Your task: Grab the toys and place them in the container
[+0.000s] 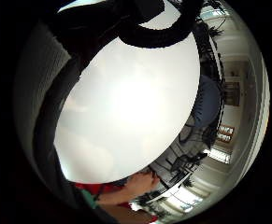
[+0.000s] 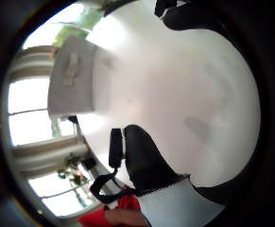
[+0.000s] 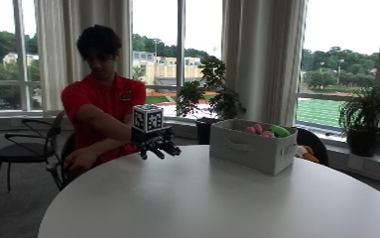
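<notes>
In the outside view my gloved right hand (image 3: 157, 147) hovers over the near-left part of the round white table (image 3: 196, 203), fingers hanging loosely and holding nothing. A grey fabric container (image 3: 252, 147) stands at the table's far side, to the right of the hand and apart from it. Pink and green toys (image 3: 263, 130) poke out of its top. The thumb side palm view shows the container (image 2: 73, 78) across the bare tabletop (image 2: 175, 94). The little finger side palm view shows only white tabletop (image 1: 131, 107) under the palm.
My bare left hand (image 3: 79, 159) rests low by the table's edge, also seen as a hand (image 1: 140, 183) past the rim. Black chairs (image 3: 24, 144) stand at the left. Potted plants (image 3: 215, 99) and windows lie behind the table. An orange soft toy (image 3: 305, 152) sits behind the container.
</notes>
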